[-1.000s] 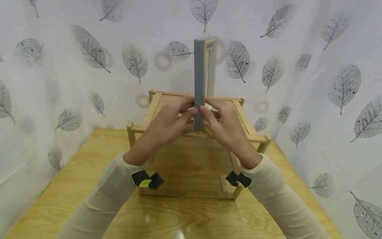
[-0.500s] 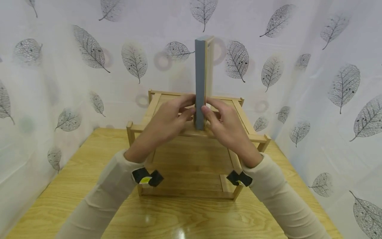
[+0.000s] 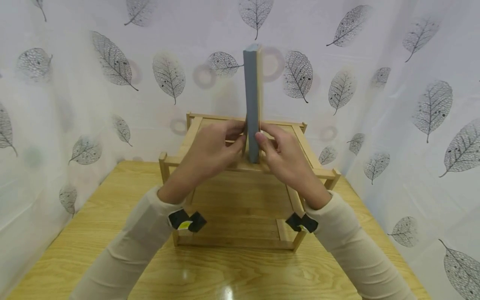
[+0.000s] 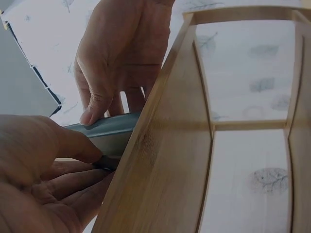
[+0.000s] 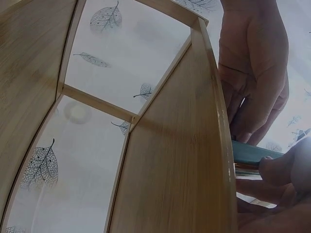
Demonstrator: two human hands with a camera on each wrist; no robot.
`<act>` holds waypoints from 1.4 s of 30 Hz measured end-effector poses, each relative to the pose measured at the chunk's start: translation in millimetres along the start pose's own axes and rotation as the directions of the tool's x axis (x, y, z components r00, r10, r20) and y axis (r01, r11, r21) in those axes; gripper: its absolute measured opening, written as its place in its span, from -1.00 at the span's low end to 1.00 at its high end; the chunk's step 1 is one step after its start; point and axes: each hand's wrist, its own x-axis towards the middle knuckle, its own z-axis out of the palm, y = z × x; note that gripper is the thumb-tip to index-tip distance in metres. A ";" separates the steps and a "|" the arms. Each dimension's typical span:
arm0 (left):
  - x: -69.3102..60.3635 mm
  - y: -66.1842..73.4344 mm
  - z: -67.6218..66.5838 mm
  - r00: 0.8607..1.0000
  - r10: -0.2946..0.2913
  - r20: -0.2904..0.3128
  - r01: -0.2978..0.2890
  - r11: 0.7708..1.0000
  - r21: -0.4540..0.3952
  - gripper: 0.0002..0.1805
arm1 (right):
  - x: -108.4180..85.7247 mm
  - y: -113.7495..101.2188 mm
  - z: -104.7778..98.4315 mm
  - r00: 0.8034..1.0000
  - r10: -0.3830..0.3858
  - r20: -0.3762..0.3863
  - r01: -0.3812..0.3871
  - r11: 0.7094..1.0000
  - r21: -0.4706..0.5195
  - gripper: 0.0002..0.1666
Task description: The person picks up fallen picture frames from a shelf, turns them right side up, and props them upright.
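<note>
A picture frame [image 3: 252,96] stands upright on the upper tier of a small wooden rack [image 3: 240,168], its grey-blue edge facing me. On its right side, my right hand [image 3: 288,156] holds the frame, thumb on the near edge and fingers at the far side. At the left, my left hand [image 3: 210,146] pinches a thin dark flap [image 4: 111,162] that slants slightly away from the frame. In the left wrist view, the frame's edge [image 4: 112,125] lies between the hands. The right wrist view shows both hands around its greenish edge [image 5: 252,154]; the frame's front is hidden.
The rack has a lower shelf [image 3: 232,229] and raised corner posts [image 3: 163,158]. It stands on a wood-grain table [image 3: 195,275]. A white leaf-print curtain [image 3: 225,96] hangs behind and at both sides.
The picture frame has turned until its front face, seen at the right before, is nearly edge-on. A gap now shows between the frame and the flap in my left fingers.
</note>
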 end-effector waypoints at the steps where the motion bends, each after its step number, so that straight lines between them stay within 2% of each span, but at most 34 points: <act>1: 0.0 0.0 -0.2 1.000 0.002 -0.006 -0.002 1.000 0.001 -0.68 | 0.2 0.2 0.0 1.000 -0.001 0.000 0.001 1.000 -0.001 -0.61; 5: -0.5 0.3 -2.3 1.000 -0.007 -0.015 0.007 1.000 0.031 -0.67 | 0.4 0.1 0.0 1.000 0.000 0.006 0.000 1.000 -0.003 -0.64; 10: -0.6 -0.1 -5.3 1.000 -0.015 -0.026 0.017 0.994 0.110 -0.68 | 0.3 0.7 -1.2 1.000 0.005 0.015 -0.004 0.999 -0.033 -0.70; 15: -2.1 -1.1 -8.0 0.999 0.007 -0.040 0.001 0.982 0.187 -0.73 | -0.3 0.2 -1.6 1.000 0.004 0.023 -0.003 0.999 -0.043 -0.77; 18: -3.2 -2.7 -10.0 0.999 0.029 -0.046 -0.018 0.974 0.224 -0.76 | 0.2 0.3 -1.7 1.000 -0.010 0.021 0.012 0.997 -0.081 -0.81; 24: -4.8 -5.5 -15.2 0.998 0.054 -0.029 -0.045 0.964 0.261 -0.79 | 1.2 1.1 -3.3 0.999 -0.037 0.018 0.039 0.985 -0.169 -0.83; 31: -8.6 -10.0 -21.3 0.998 0.055 -0.010 -0.049 0.946 0.319 -0.82 | 3.2 2.8 -3.9 0.999 -0.031 0.037 0.037 0.984 -0.175 -0.81; 42: -10.2 -13.8 -26.2 0.997 0.074 0.002 -0.070 0.936 0.345 -0.81 | 4.1 2.3 -4.2 0.998 -0.038 0.058 0.048 0.981 -0.189 -0.80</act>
